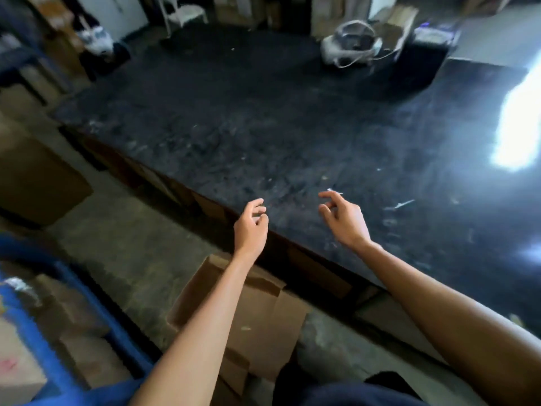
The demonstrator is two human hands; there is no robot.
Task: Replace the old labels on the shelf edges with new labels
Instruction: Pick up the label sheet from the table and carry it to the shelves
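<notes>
- Left hand [251, 227] and right hand [344, 219]: fingers loosely curled, both empty, over near edge of dark tabletop [263, 127].
- Labels, shelf edges: can't tell, frame blurred.
- Cardboard box [257, 317] below table edge, flaps up; contents hidden.
- Blue bin [52, 332] at left holds boxes.

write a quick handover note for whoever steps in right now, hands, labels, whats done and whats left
Left hand: fingers loosely curled, holding nothing, above the near edge of the dark worktop.
Right hand: fingers loosely curled, empty, above the worktop.
Labels: no roll or sheet, and no shelf edge, can be made out; only small white scraps lie on the worktop, right of the right hand.
Done: nothing visible.
Left: find the labels and shelves, then swap old for new.
</notes>
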